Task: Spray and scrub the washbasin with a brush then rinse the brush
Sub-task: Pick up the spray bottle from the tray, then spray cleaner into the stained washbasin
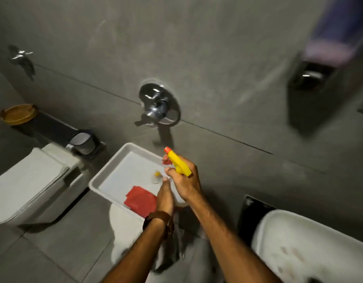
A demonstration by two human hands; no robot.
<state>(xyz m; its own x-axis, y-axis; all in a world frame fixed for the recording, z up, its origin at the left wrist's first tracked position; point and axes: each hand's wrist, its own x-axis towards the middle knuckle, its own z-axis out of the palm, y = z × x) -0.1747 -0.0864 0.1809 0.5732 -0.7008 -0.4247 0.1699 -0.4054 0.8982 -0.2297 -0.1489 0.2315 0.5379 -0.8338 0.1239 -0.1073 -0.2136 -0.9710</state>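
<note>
My right hand (185, 181) is shut on a spray bottle with a yellow trigger head and orange nozzle (179, 163), held above a grey tray (107, 170). My left hand (165, 196) sits just below and left of it, touching the bottle's lower part; the bottle's body is hidden by both hands. A small blurred brush with a yellow part (157, 177) lies in the tray next to a red cloth (140, 199). The white washbasin (311, 248) is at the lower right, apart from both hands.
The tray rests on a white stool-like stand (123, 221). A white toilet (31, 184) stands to the left, with a small bin (83, 141) behind it. A chrome wall tap (159, 106) sticks out above the tray. A dark dispenser (311, 75) hangs on the wall upper right.
</note>
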